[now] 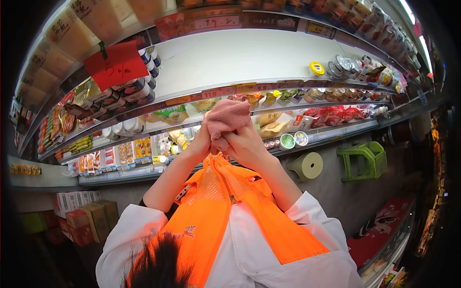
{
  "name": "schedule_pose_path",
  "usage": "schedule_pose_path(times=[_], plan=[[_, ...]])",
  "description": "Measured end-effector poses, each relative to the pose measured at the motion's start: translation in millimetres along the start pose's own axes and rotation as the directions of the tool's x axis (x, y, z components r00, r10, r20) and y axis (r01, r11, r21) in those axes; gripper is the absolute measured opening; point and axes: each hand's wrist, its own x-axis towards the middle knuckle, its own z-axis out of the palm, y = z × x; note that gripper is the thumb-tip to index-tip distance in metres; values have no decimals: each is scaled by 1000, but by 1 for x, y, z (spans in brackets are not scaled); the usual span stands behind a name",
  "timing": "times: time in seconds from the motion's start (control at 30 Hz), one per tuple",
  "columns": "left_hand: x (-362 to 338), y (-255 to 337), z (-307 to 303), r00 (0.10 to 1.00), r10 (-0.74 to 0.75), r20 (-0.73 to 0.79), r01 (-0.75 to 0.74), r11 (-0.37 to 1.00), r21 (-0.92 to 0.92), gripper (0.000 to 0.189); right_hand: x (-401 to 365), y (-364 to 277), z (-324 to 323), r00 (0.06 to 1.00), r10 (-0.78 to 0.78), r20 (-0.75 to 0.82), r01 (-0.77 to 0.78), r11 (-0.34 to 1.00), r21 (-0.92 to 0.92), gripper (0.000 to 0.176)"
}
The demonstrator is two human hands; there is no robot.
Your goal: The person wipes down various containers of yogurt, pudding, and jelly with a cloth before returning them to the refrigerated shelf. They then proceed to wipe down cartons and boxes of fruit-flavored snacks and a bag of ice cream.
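Note:
A bunched pink cloth point(228, 118) is held up in front of my chest, between both hands. My left hand point(201, 142) grips it from the left side, fingers partly hidden behind the fabric. From the right, my right hand point(246, 142) is closed on the same cloth, with its thumb pressed against the lower folds. Just behind the cloth are the price strip point(211, 94) of a refrigerated shelf and bagged goods on the level below.
A bare white shelf point(211, 60) spans the display, with stacked cans point(150, 62) at left and a yellow-lidded tub point(316, 68) at right. On the floor stand a green stool point(363, 161), a pale cylindrical roll point(306, 166) and cardboard boxes point(96, 216).

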Motion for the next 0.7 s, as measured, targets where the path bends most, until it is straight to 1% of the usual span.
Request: schedule_pose_path(times=[0.03,0.07,0.13,0.23,0.3,0.33,0.37,0.4,0.43,0.47,0.5,0.53,0.57,0.6,0.63,0.67,0.7], plan=[[4,-6,-4,992,126,14,-125,953,275,60,0,-1,2,999,36,-8,-36,999,-41,41],[-1,-15,-1,974,225,-34,-189,883,431,58,2,-1,3,989,143,-46,-142,989,34,38],[2,-23,6,909,402,-113,-290,803,520,54,4,1,6,929,357,-97,-335,922,192,34],[-3,-11,-1,861,506,53,-359,531,767,59,-3,7,17,851,525,-31,-478,798,368,32],[-4,-7,-2,783,568,256,-484,296,824,65,-25,32,39,917,397,-20,-379,888,261,27],[-4,-5,-2,735,575,358,-536,170,827,68,-25,34,41,877,477,59,-451,772,448,25],[-5,-3,0,715,577,394,-563,141,814,71,-24,35,43,823,550,138,-510,612,605,23],[-5,1,2,693,578,431,-590,111,800,74,-22,35,46,674,641,367,-562,123,818,22],[-4,3,3,669,578,467,-616,80,784,77,-24,40,48,758,569,320,-527,245,813,20],[-1,-4,0,645,619,448,-626,92,774,70,-26,46,51,832,487,267,-470,362,805,19],[0,-4,1,624,656,425,-603,58,795,71,-28,52,54,893,399,211,-395,465,793,19],[-1,-2,4,601,689,405,-579,26,815,71,-23,46,45,863,457,216,-455,518,724,20],[-2,-1,7,576,721,386,-552,-5,834,71,-19,40,37,819,523,236,-498,444,745,21],[-3,-2,9,572,734,366,-519,-22,855,70,-14,35,30,769,586,255,-531,364,765,22],[-6,-3,12,568,746,347,-485,-37,874,68,-10,31,24,702,640,312,-512,148,846,24],[-7,-5,14,564,758,327,-449,-50,892,67,-10,29,20,632,674,382,-458,-74,886,25],[-6,-6,14,555,764,329,-465,-43,884,66,-11,32,20,651,659,376,-476,-31,879,26]])
